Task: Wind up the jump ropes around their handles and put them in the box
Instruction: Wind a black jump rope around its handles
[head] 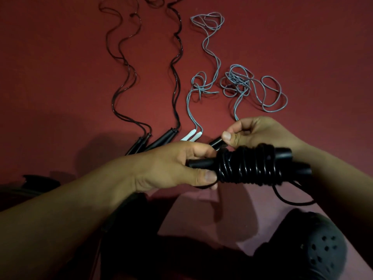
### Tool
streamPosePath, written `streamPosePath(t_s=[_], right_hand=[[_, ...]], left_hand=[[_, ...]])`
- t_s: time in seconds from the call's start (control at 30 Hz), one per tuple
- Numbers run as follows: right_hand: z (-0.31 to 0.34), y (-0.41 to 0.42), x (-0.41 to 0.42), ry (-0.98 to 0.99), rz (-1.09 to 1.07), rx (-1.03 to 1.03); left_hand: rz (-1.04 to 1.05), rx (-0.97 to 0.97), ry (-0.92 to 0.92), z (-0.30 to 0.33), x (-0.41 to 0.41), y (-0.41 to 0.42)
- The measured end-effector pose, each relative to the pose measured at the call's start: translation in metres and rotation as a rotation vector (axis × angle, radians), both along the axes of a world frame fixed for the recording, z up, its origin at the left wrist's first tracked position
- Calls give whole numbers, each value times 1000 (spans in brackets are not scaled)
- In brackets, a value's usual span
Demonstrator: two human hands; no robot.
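My left hand (171, 164) grips the left end of a pair of black handles (198, 163) held side by side. Black rope (248, 166) is coiled round them in many tight turns. A loose tail of that rope (290, 199) hangs below on the right. My right hand (262, 132) is just above the coil, fingers curled, thumb and forefinger pinched together near the wound rope. Whether it pinches a strand is hard to make out. No box is in view.
On the red floor (60, 67) lie other ropes: two dark ones with black handles (139, 144) (163, 137), a grey one with white handles (192, 134), and a tangled grey one (248, 85) with a black handle (216, 142). A dark perforated shoe (314, 251) is at lower right.
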State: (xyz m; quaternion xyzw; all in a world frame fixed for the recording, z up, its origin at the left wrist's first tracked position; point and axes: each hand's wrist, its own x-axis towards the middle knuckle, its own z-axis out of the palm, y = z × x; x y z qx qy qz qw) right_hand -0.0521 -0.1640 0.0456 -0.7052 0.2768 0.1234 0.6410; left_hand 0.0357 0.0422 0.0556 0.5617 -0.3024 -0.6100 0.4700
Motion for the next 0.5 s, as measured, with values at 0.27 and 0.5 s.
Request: streamPosePath(t_s=[0.27, 0.5], right_hand=[[-21, 26, -15, 4, -122, 6], [-16, 46, -13, 61, 51, -16]], left_hand=[[383, 28, 34, -8, -5, -5], [573, 166, -40, -14, -6, -7]])
